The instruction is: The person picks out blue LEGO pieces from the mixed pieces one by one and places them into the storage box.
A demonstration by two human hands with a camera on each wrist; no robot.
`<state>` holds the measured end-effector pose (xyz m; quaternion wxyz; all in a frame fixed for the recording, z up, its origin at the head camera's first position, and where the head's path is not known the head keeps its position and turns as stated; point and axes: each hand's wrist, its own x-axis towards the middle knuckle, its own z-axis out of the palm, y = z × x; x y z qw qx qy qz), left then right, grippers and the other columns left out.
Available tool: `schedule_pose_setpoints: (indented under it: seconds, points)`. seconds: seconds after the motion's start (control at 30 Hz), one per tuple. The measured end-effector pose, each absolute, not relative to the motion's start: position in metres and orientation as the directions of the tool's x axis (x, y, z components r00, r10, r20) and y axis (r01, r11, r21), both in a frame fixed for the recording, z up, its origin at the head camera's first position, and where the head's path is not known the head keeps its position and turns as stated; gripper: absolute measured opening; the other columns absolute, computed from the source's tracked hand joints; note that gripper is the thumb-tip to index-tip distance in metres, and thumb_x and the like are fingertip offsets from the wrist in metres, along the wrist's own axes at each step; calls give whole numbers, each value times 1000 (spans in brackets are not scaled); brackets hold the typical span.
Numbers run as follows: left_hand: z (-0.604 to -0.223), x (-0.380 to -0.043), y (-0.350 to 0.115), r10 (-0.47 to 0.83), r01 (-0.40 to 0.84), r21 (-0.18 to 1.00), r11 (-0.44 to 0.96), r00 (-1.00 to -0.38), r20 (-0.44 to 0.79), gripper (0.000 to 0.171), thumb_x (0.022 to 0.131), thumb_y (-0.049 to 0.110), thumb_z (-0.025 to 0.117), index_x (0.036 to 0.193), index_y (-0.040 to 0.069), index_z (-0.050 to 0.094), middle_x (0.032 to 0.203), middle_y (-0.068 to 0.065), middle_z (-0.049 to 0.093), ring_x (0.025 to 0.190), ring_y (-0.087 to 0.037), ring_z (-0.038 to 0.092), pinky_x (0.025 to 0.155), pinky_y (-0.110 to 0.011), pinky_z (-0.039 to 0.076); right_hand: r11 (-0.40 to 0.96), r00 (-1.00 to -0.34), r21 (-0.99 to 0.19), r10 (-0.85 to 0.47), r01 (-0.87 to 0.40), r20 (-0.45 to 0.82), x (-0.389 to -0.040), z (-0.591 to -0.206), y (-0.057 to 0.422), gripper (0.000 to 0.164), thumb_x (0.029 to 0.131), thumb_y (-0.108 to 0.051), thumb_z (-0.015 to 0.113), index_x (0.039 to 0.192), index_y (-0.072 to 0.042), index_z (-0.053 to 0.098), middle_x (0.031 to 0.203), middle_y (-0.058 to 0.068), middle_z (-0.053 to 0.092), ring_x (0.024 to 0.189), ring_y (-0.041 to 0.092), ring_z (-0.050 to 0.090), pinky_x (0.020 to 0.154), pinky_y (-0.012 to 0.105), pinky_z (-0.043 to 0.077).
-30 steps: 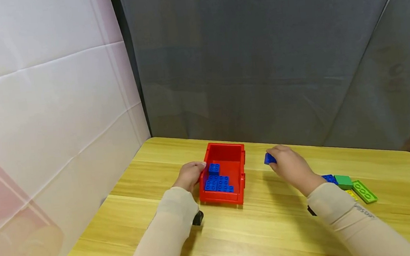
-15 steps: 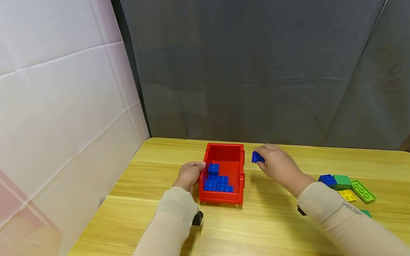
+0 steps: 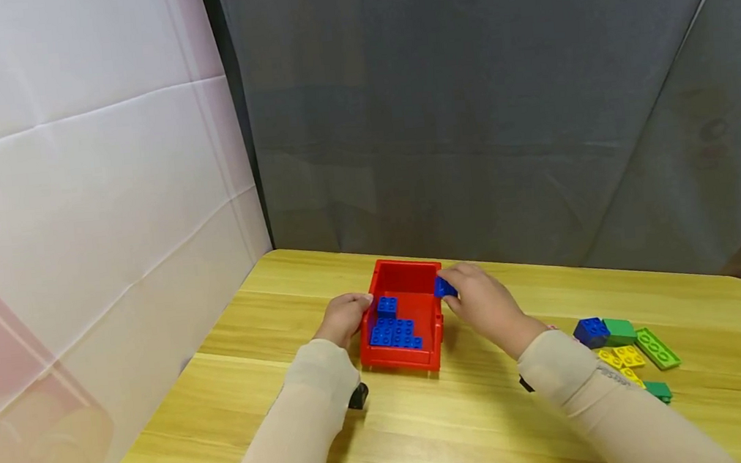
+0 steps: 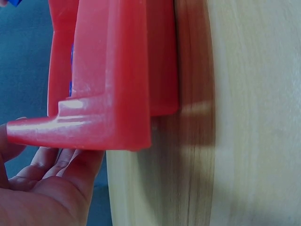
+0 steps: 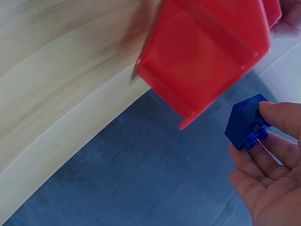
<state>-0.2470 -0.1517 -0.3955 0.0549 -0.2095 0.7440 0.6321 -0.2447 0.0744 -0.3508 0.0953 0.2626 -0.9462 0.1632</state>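
Observation:
A red plastic bin (image 3: 402, 359) stands on the wooden table, with several blue toy bricks (image 3: 392, 332) gathered at its near left inside. My left hand (image 3: 343, 318) grips the bin's left rim, thumb on top and fingers below, as the left wrist view shows. Between thumb and fingers my right hand (image 3: 486, 305) pinches another blue brick (image 5: 247, 120), held right at the bin's right rim in the head view. In the right wrist view the brick's studs face the palm, and the red bin (image 5: 202, 52) is beside it.
On the right of the table (image 3: 493, 426) lie a blue brick (image 3: 592, 332), green bricks (image 3: 620, 332), yellow bricks (image 3: 629, 356) and a light green plate brick (image 3: 657, 348). A grey curtain (image 3: 465, 105) hangs behind, and a white cloth wall (image 3: 107, 173) is on the left.
My right hand has carried the blue brick leftward to the bin's right rim, uncovering more of the yellow and green bricks. The left hand and the bin have stayed in place.

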Motion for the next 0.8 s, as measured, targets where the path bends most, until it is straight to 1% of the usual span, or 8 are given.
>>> schedule_pose_setpoints:
  seconds: [0.2,0.47,0.8]
  points:
    - [-397,-247,-151,-239,-375,921,106,-909,-342,31,100,20,52,122,-1,59,127,-18,56,117,-34,50,105,-46,41,807,-844,-255,-488,-533,220,-246,-352,63,49,89,-13,70,134,-4,55,128,14,58,118,30,54,97,44,49]
    - [-399,-246,-152,-241,-376,920,111,-908,-343,32,100,20,52,124,-1,59,128,-18,56,117,-34,51,104,-47,41,800,-841,-257,-513,-541,174,-248,-355,47,50,89,-13,70,135,-5,55,131,12,57,121,28,52,97,41,49]
    - [-399,-244,-151,-253,-366,924,111,-909,-330,30,100,20,52,119,-1,61,124,-17,58,113,-33,52,104,-47,42,807,-852,-284,-514,-518,96,-252,-359,30,52,89,-15,70,137,-9,53,135,10,54,127,28,49,102,44,45]
